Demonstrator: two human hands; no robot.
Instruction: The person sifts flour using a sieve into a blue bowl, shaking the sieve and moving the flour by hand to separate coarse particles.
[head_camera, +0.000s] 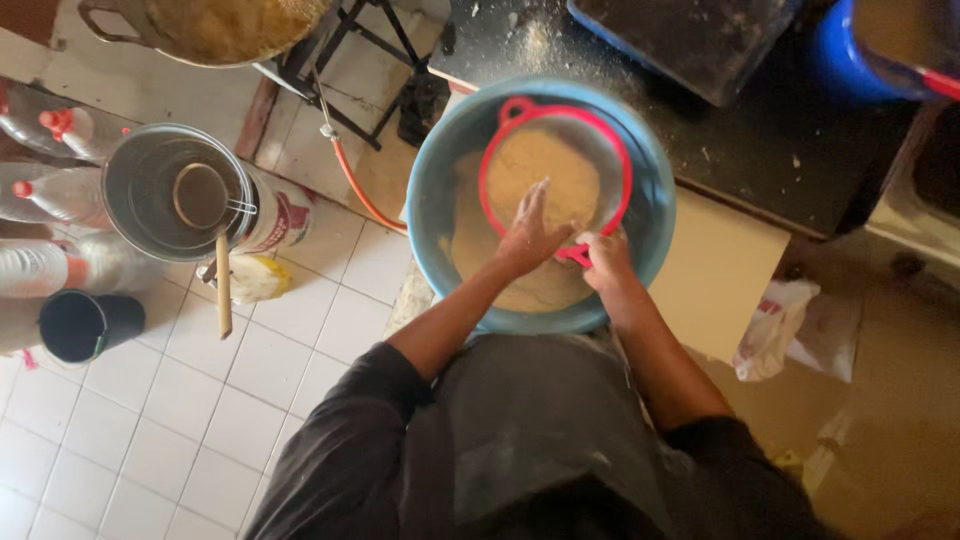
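Head view: left hand (528, 235) spread flat on tan flour (545, 170) in red sieve (618, 160), right hand (603, 262) clasps its handle

Dark counter (790, 150), flour-dusted: carries blue basin (640, 160) at its corner and a dark tray (690, 40). White tiled floor (200, 420): metal pot (150, 200), black cup (85, 322), clear bottles (50, 190).

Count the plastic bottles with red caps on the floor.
3, all at the left edge: top bottle by the steel pot, middle bottle beneath it, lowest bottle above the black cup. More may lie out of frame.
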